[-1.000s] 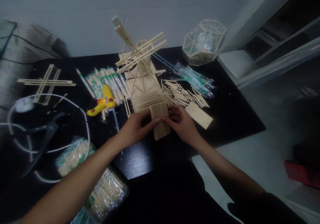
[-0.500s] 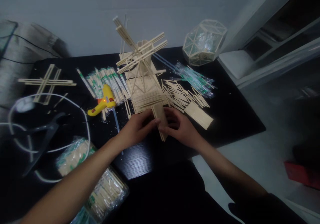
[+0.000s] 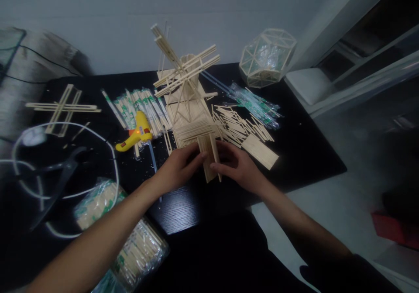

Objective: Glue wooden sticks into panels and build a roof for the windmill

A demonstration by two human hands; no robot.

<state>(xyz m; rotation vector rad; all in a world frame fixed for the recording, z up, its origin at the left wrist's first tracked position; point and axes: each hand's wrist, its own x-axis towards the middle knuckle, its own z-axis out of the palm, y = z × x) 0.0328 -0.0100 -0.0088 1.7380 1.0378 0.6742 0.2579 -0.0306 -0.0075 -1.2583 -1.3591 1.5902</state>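
A small panel of glued wooden sticks [image 3: 208, 157] stands tilted on edge at the foot of a tall stick windmill model [image 3: 186, 92] on the black table [image 3: 304, 153]. My left hand [image 3: 178, 168] grips the panel's left side with closed fingers. My right hand [image 3: 237, 166] holds its right side, fingers curled round the edge. A second flat stick panel [image 3: 261, 151] lies just right of my right hand.
A yellow glue gun [image 3: 135, 133] lies left of the model beside wrapped chopsticks [image 3: 140, 105]. Loose cut sticks [image 3: 238, 125], a stick cross [image 3: 62, 107], a polyhedral stick frame [image 3: 266, 57], pliers [image 3: 54, 175], a white cable [image 3: 65, 162] and chopstick bags [image 3: 131, 249] surround the work.
The stick panel went from lying flat between my hands to standing on edge, tilted against the model's base. Both hands stayed in place.
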